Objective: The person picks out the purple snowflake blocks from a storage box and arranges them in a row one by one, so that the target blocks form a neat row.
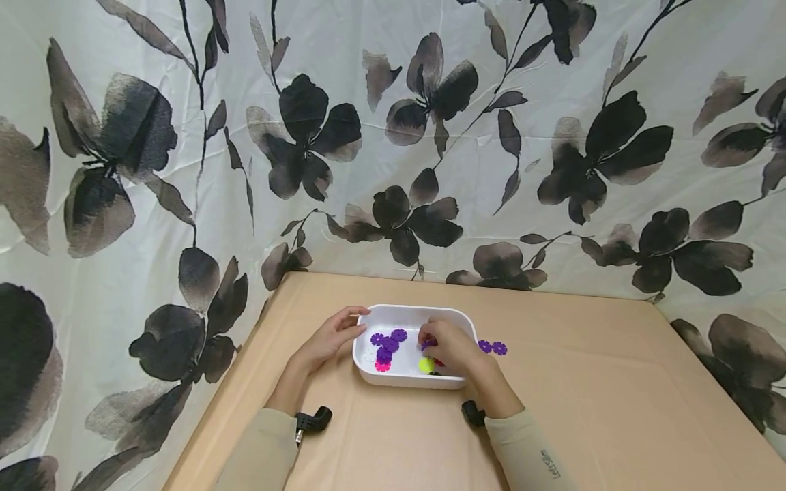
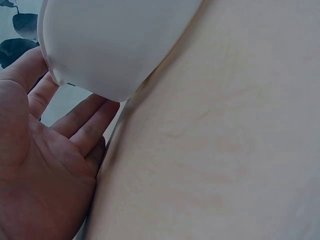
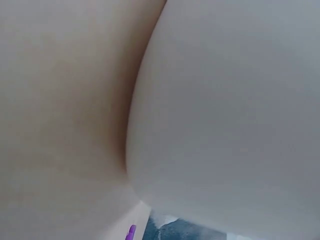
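A purple pair (image 1: 485, 346) lies on the table (image 1: 614, 395) just right of the tray (image 1: 413, 313) with other discs (image 1: 391, 344) inside it, so the work seems only partway, the left hand (image 1: 331, 334) resting spread fingers on the rim, the right hand (image 1: 453, 349) bending its own over discs, any pinch unclear.
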Action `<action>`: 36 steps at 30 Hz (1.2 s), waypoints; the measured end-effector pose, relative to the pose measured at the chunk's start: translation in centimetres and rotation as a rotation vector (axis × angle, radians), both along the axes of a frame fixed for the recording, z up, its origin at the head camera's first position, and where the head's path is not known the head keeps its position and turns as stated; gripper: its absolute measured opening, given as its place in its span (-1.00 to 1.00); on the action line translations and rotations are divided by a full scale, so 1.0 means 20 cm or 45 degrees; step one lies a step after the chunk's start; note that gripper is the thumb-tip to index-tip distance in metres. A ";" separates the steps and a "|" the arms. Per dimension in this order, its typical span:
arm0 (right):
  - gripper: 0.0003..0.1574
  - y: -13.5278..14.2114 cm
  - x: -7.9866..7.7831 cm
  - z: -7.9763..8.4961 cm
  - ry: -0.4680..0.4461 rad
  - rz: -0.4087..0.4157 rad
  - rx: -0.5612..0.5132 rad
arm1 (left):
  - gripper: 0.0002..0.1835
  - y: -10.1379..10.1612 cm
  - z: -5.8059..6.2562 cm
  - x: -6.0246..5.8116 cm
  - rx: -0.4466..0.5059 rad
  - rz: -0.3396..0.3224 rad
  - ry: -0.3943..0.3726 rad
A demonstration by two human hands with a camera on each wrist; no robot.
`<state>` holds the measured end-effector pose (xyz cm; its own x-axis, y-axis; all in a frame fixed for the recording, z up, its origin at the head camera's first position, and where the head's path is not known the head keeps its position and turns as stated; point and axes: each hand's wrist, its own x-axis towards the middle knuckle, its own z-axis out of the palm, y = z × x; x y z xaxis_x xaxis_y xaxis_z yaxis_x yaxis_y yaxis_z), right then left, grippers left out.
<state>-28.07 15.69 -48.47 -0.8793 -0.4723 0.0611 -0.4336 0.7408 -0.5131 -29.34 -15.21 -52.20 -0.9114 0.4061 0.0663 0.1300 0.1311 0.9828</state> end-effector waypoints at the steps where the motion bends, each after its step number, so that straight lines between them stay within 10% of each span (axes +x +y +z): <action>1: -0.85 0.00 0.00 0.00 0.002 0.004 -0.031 | -0.50 0.00 0.00 0.00 0.001 0.000 0.000; 16: -0.80 0.17 0.00 0.12 0.134 -0.130 -0.481 | -0.52 0.00 0.00 -0.01 0.002 -0.007 -0.003; 36: -0.72 0.58 -0.06 0.10 0.125 -0.317 -0.417 | -0.51 0.00 0.00 -0.01 0.009 0.001 -0.014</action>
<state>-29.20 27.33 -46.43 -0.9466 -0.1877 0.2621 -0.3206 0.6336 -0.7041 -29.58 -15.12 -52.22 -0.9123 0.4052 0.0591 0.1191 0.1245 0.9851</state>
